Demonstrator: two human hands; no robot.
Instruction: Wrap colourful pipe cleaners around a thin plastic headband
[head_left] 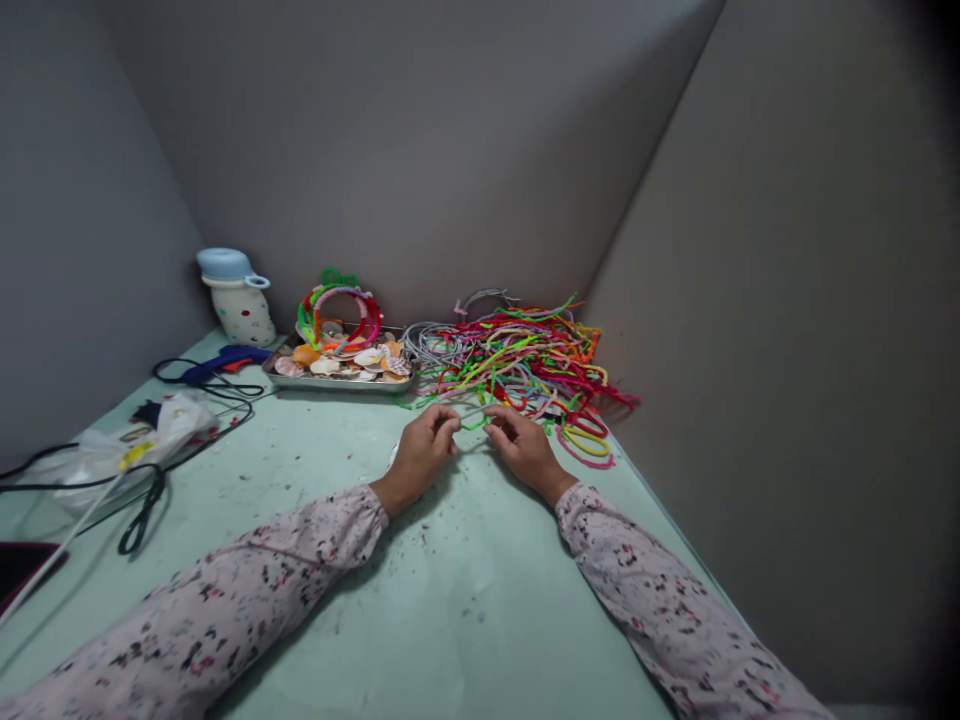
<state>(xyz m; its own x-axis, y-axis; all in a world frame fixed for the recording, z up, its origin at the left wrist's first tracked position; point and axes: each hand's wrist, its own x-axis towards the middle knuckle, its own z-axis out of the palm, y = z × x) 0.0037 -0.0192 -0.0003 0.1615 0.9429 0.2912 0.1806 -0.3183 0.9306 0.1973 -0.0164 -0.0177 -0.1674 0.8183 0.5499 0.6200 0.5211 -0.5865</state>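
Both hands meet over the table, pinching a thin grey strand (472,412), a pipe cleaner or a wire, that spans the small gap between them. My left hand (421,455) is closed, thumb and index finger together at the strand's left end. At its right end, my right hand (527,452) pinches in the same way. Just behind the fingers begins a tangled pile of colourful pipe cleaners (517,350), with a bundle of grey loops (433,343) at its left side. My fingers partly hide the strand, so its full shape cannot be made out.
A metal tray (337,384) of seashells (367,357) stands at the back, with pipe-cleaner rings (341,315) propped on it. Left of it are a lidded bottle (240,305) and a blue glue gun (217,366). Black cable (142,510) and a plastic bag (97,455) lie left; walls enclose the back and right.
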